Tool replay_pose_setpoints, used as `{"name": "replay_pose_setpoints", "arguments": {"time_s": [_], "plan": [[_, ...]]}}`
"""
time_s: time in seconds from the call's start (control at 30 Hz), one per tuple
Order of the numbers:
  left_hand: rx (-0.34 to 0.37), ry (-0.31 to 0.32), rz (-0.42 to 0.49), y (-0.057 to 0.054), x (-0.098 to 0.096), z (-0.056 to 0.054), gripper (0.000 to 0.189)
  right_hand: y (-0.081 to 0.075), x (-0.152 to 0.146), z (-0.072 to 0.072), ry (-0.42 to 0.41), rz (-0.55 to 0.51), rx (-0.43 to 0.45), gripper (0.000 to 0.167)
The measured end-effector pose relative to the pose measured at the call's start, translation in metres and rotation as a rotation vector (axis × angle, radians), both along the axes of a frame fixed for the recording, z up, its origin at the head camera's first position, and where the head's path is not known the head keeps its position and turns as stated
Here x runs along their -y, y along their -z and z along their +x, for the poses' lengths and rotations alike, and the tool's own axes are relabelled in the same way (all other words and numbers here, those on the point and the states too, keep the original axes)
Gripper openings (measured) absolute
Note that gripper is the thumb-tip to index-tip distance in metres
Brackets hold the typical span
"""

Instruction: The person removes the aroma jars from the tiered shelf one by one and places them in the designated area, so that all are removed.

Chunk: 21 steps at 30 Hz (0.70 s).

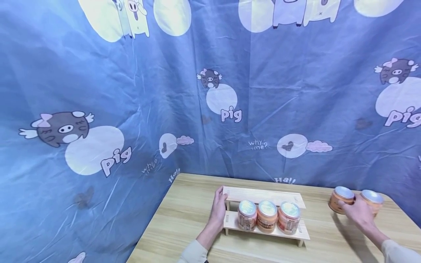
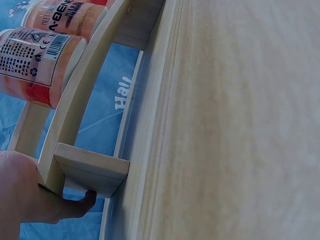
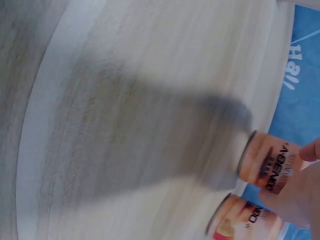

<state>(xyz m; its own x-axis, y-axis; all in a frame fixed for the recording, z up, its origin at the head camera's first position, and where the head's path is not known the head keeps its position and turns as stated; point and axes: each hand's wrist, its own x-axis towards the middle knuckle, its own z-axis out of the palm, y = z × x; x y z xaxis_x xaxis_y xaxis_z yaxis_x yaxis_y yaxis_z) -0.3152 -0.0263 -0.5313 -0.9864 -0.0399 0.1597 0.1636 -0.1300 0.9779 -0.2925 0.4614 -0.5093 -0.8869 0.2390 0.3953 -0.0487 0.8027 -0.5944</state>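
A two-tier wooden rack (image 1: 263,195) stands on the table, with three orange-labelled cans (image 1: 267,219) in a row on its lower step. My left hand (image 1: 218,208) grips the rack's left end; the left wrist view shows a finger (image 2: 80,205) curled around the end piece. Over at the right, my right hand (image 1: 360,213) holds an orange can (image 3: 272,160) by its sides, thumb and fingers on opposite sides near its top. A second orange can (image 3: 247,220) is close beside it, partly hidden behind the hand in the head view.
The wooden table (image 1: 184,204) runs back to a blue pig-print cloth (image 1: 184,91), which hangs behind it and along its left side. The rack's upper step (image 1: 266,195) bears no cans.
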Motion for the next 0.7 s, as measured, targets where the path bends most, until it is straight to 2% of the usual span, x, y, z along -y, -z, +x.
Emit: {"name": "replay_pose_setpoints", "arguments": {"time_s": [0.17,0.3,0.4,0.53,0.7], "plan": [[-0.013,-0.013,-0.007,0.001,-0.002,-0.002,0.057,-0.012,0.006,0.005,0.003,0.035,-0.054,0.057],[-0.008,-0.016,0.001,0.000,-0.001,-0.004,0.058,-0.035,0.020,0.009,-0.043,0.074,-0.065,0.059],[-0.003,-0.017,0.002,0.000,0.000,-0.005,0.059,-0.056,0.036,0.017,-0.098,0.078,-0.034,0.057],[0.002,-0.014,0.000,0.001,0.000,-0.004,0.058,-0.074,0.062,0.031,-0.169,0.053,-0.055,0.040],[0.012,-0.006,0.005,0.000,-0.001,-0.004,0.058,-0.083,0.102,0.049,-0.263,0.042,-0.088,0.027]]}}
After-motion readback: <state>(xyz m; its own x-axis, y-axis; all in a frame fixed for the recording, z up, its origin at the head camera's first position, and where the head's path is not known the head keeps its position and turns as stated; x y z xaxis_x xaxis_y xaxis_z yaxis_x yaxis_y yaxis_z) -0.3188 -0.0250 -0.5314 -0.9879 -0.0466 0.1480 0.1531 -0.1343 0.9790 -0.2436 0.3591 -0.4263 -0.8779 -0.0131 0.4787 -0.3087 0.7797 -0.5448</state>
